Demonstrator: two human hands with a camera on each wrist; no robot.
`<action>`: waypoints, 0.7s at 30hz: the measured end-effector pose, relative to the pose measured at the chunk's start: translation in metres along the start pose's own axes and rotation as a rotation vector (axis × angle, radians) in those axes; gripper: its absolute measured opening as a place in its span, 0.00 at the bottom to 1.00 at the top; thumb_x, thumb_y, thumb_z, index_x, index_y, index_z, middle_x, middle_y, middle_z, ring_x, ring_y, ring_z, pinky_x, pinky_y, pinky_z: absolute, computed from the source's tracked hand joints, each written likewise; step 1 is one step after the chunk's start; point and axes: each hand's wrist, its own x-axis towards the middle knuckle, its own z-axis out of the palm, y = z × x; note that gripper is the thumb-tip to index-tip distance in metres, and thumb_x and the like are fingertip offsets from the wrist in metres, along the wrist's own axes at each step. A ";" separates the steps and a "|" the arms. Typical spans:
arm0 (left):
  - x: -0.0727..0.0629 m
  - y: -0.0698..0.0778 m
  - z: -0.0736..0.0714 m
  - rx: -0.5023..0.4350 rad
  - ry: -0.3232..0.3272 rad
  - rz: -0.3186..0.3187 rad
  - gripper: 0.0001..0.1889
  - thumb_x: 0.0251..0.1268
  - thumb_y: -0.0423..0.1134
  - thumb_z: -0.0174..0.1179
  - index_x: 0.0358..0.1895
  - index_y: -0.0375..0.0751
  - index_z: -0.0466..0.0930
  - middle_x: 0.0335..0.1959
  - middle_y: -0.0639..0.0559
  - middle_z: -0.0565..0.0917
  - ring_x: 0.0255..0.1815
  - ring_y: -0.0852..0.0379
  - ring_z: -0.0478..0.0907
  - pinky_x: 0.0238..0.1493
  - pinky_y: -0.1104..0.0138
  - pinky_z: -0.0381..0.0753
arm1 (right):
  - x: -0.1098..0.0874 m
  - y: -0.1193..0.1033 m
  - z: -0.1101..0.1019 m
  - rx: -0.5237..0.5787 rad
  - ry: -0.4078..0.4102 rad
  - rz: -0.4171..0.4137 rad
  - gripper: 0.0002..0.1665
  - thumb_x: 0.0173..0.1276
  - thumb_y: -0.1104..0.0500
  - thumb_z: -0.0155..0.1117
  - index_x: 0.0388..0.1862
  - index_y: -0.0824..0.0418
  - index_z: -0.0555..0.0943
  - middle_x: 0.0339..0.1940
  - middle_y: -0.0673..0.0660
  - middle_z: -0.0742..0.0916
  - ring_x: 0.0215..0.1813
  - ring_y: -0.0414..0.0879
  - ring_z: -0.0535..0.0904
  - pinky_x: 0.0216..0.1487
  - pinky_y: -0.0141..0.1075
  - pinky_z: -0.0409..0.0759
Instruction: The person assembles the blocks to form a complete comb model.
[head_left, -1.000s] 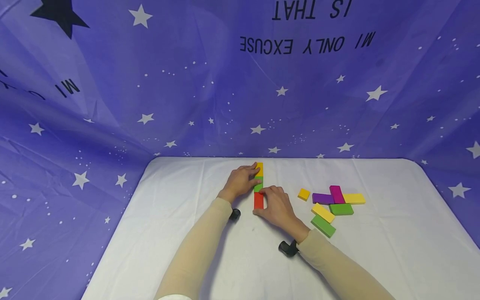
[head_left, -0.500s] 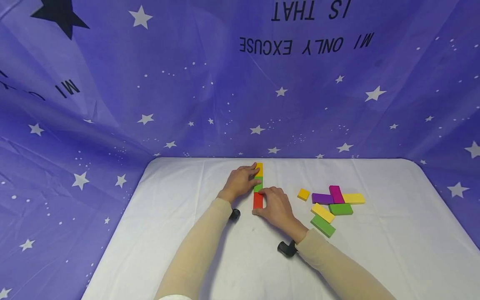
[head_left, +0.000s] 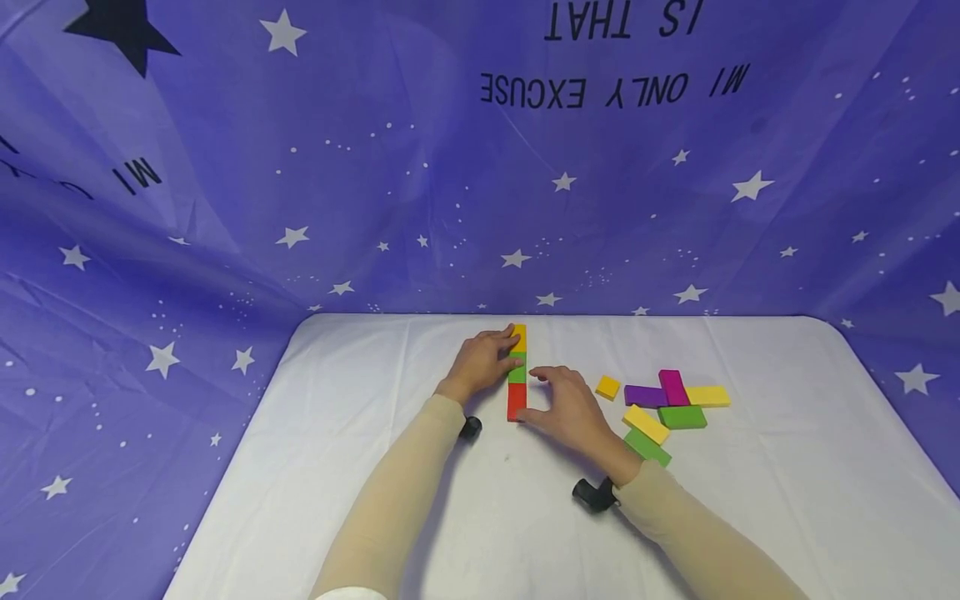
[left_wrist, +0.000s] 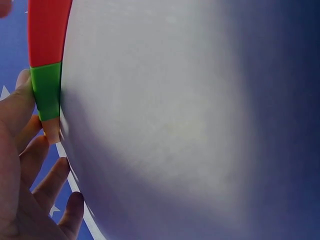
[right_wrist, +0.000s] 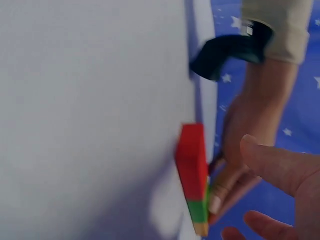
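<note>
A red block (head_left: 517, 402), a green block (head_left: 517, 372) and an orange-yellow block (head_left: 521, 335) form a straight row end to end on the white table. From the left, my left hand (head_left: 478, 363) rests against this row, its thumb at the green block and its fingers at the yellow one. In the left wrist view, the fingers (left_wrist: 44, 187) are spread and only loosely bent. My right hand (head_left: 573, 408) stands to the right, thumb and fingers apart with nothing between them. Its thumb tip overlaps the red block's near end in the head view; contact is unclear.
Loose blocks lie at the right: a small yellow block (head_left: 608, 387), a purple block (head_left: 645, 397), a magenta block (head_left: 673, 387), yellow blocks and green blocks. A purple star-patterned cloth (head_left: 420, 208) hangs behind the white table (head_left: 375, 375).
The right hand has let go of the red block and shifted right, its fingers spreading. The left hand and the three-block row have stayed in place.
</note>
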 end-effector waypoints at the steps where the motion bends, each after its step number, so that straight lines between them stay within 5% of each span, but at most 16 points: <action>1: 0.000 0.000 0.000 -0.001 -0.002 -0.004 0.30 0.69 0.54 0.62 0.71 0.47 0.73 0.76 0.56 0.66 0.74 0.49 0.66 0.72 0.50 0.65 | -0.001 0.001 -0.005 0.005 0.005 0.000 0.40 0.51 0.48 0.83 0.61 0.62 0.80 0.56 0.60 0.85 0.60 0.58 0.77 0.62 0.52 0.75; 10: 0.001 0.000 0.000 -0.008 -0.011 -0.009 0.30 0.70 0.54 0.62 0.71 0.48 0.73 0.76 0.57 0.66 0.74 0.50 0.66 0.73 0.51 0.64 | -0.010 0.019 -0.042 -0.033 0.056 0.060 0.37 0.59 0.50 0.78 0.65 0.61 0.78 0.59 0.63 0.82 0.61 0.60 0.74 0.57 0.55 0.77; 21: -0.001 0.000 0.000 -0.007 -0.019 -0.022 0.30 0.70 0.55 0.62 0.71 0.48 0.72 0.76 0.58 0.65 0.75 0.51 0.65 0.73 0.52 0.64 | -0.018 0.057 -0.065 -0.106 0.103 0.024 0.35 0.61 0.52 0.77 0.62 0.67 0.79 0.57 0.68 0.83 0.60 0.67 0.72 0.59 0.59 0.72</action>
